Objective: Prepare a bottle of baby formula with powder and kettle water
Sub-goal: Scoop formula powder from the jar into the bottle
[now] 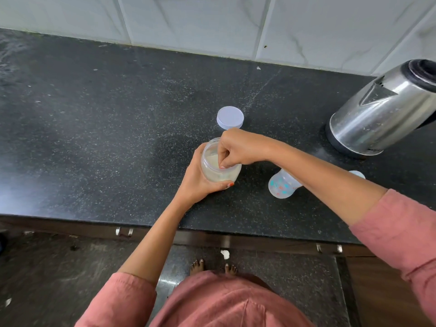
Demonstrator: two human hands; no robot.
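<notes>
So, nearest you, soft pink fabric sleeves (398, 234) end above your bare forearms, which reach out over the front edge of a black, speckled stone counter (106, 119) with a polished face.

Your left hand (200, 179) wraps round a squat, clear plastic jar (220, 165). The palm is against its side and the fingers curl under it, so the jar sits tipped with its wide round mouth turned up toward you. Pale, creamy powder coats the inside and lies in the bottom.

Your right hand (240, 147) comes in from above with its fingers bunched and curled, the tips dipped into the jar's mouth. Whether they pinch anything in there, you cannot tell, as the knuckles hide it.

Just right of the jar, partly under your right forearm, stands the baby bottle (282, 185), made of cloudy translucent plastic with small teal and orange prints. Its top is hidden by the arm.

Beyond your right hand, a flat, round, pale lilac lid (230, 117) lies on the counter, apart from the jar.

Farther right stands a brushed-steel kettle (382, 112) with a black base and a black rim, its spout facing left.

Behind everything runs a wall of glossy, marble-veined pale tiles (200, 22).
</notes>
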